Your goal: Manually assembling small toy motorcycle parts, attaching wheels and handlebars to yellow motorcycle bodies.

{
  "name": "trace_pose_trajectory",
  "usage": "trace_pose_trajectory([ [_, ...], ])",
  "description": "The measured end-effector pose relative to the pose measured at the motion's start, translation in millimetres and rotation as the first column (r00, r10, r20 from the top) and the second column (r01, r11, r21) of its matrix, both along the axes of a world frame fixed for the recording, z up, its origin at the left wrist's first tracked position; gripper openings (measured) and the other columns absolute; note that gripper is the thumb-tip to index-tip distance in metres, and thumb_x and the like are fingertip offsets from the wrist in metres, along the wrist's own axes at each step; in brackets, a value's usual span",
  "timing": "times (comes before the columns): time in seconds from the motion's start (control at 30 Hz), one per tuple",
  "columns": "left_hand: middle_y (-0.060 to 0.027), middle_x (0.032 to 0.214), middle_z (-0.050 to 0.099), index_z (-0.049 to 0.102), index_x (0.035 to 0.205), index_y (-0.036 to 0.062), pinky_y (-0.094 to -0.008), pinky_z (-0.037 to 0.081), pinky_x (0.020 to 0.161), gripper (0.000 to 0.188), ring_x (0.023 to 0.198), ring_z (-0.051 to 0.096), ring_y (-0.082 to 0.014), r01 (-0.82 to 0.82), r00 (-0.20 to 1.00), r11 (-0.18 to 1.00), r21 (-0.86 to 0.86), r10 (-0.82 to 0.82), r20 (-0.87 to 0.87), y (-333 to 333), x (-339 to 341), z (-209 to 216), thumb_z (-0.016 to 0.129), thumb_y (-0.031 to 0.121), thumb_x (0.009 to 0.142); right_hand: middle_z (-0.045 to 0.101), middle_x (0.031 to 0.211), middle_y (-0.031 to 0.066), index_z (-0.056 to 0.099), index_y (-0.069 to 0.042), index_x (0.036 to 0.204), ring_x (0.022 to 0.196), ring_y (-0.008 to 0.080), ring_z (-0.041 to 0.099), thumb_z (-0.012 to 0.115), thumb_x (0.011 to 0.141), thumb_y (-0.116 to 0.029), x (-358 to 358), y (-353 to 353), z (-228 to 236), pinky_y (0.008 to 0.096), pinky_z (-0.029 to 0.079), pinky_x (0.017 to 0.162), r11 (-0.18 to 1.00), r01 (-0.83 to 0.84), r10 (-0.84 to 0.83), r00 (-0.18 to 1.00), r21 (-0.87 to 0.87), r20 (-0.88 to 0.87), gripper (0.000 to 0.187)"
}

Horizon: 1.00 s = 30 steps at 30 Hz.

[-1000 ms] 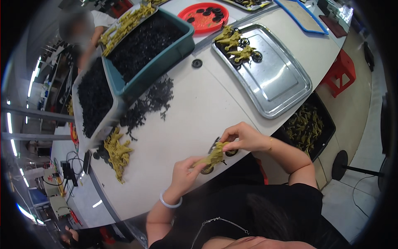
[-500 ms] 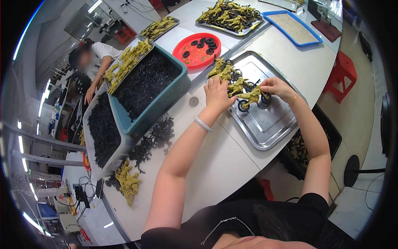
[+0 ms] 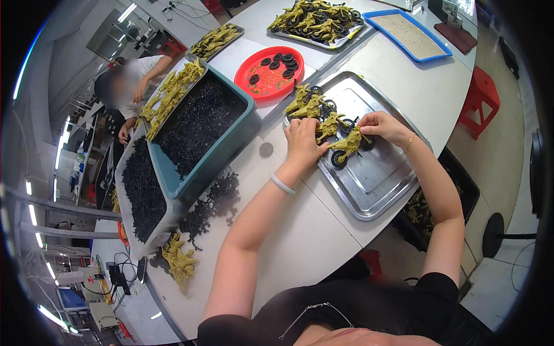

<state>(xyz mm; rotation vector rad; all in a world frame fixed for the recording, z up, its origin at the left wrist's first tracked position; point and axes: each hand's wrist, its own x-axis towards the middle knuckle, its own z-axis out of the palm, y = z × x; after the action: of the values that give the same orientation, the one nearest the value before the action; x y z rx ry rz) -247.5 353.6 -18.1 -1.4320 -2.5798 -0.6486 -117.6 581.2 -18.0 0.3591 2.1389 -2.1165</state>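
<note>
A yellow toy motorcycle (image 3: 348,142) with black wheels stands at the near end of a row of similar toy motorcycles (image 3: 311,105) on a silver metal tray (image 3: 372,173). My right hand (image 3: 385,129) pinches its front end near the handlebar. My left hand (image 3: 303,141) is curled at its tail, the thumb against it; the other fingers lie over the tray's left edge and partly hide what they touch.
Left of the tray stand a red round tray (image 3: 245,81) with black wheels and a teal bin (image 3: 252,118) of black parts. Behind are a heaped tray of toy motorcycles (image 3: 317,23) and a blue-rimmed tray (image 3: 407,36). A co-worker (image 3: 151,66) sits at the far left.
The toy motorcycle has turned slightly and dipped at its tail wheel, with both my hands still on it. The co-worker has raised one hand. The whole view has shifted a little.
</note>
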Motion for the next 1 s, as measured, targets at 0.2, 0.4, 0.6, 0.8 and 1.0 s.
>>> trace_pose_trajectory([
  [0.2, -0.0027, 0.103, 0.053, 0.055, 0.104, 0.0133, -0.0397, 0.032, 0.090, 0.051, 0.105, 0.045, -0.0242, -0.090, 0.993, 0.990, 0.110, 0.098, -0.069, 3.3, -1.6, 0.0, 0.081, 0.021, 0.061, 0.066, 0.097, 0.0052, 0.064, 0.000, 0.102, 0.092, 0.0133, 0.060, 0.064, 0.087, -0.011, -20.3, -5.8, -9.6, 0.0259, 0.045, 0.086, 0.996, 0.058, -0.051, 0.994, 0.064, -0.099, 0.018],
  [0.4, -0.0083, 0.107, 0.057, 0.059, 0.106, 0.0061, -0.0387, 0.038, 0.092, 0.037, 0.103, 0.049, -0.0297, -0.070, 0.993, 0.941, 0.331, 0.033, 0.117, -0.7, -28.0, -15.8, 0.069, 0.002, 0.071, 0.066, 0.096, 0.0049, 0.064, 0.000, 0.103, 0.089, 0.0111, 0.060, 0.064, 0.088, -0.012, -51.3, -15.0, -20.7, 0.0249, 0.047, 0.081, 0.985, 0.149, -0.136, 0.981, 0.090, -0.139, 0.019],
  [0.6, -0.0149, 0.112, 0.055, 0.057, 0.111, 0.0027, -0.0378, 0.040, 0.095, 0.033, 0.107, 0.051, -0.0323, 0.011, 0.970, 0.881, 0.472, -0.125, 0.209, -10.1, -19.0, -12.6, 0.056, -0.004, 0.079, 0.067, 0.091, 0.0049, 0.065, 0.000, 0.100, 0.078, 0.0092, 0.061, 0.067, 0.085, -0.013, -48.9, -28.0, -18.8, 0.0243, 0.049, 0.071, 0.926, 0.210, -0.157, 0.970, 0.313, -0.188, 0.020],
  [0.8, -0.0168, 0.122, 0.049, 0.056, 0.115, 0.0009, -0.0366, 0.040, 0.097, 0.036, 0.113, 0.050, -0.0320, -0.028, 0.964, 0.857, 0.515, -0.113, 0.240, -20.6, -14.0, -24.0, 0.048, -0.007, 0.080, 0.067, 0.089, 0.0037, 0.065, -0.002, 0.100, 0.068, 0.0084, 0.060, 0.069, 0.082, -0.012, -48.3, -30.1, -19.8, 0.0240, 0.048, 0.065, 0.931, 0.208, -0.148, 0.966, 0.300, -0.212, 0.021],
  [1.0, -0.0180, 0.133, 0.038, 0.047, 0.127, 0.0022, -0.0377, 0.033, 0.104, 0.043, 0.124, 0.040, -0.0328, -0.157, 0.957, 0.853, 0.497, 0.008, 0.289, -26.6, 3.6, -24.3, 0.053, 0.004, 0.085, 0.067, 0.088, 0.0038, 0.065, -0.002, 0.099, 0.069, 0.0083, 0.060, 0.069, 0.081, -0.011, -47.0, -27.7, -24.0, 0.0230, 0.048, 0.064, 0.937, 0.211, -0.153, 0.964, 0.278, -0.217, 0.021],
])
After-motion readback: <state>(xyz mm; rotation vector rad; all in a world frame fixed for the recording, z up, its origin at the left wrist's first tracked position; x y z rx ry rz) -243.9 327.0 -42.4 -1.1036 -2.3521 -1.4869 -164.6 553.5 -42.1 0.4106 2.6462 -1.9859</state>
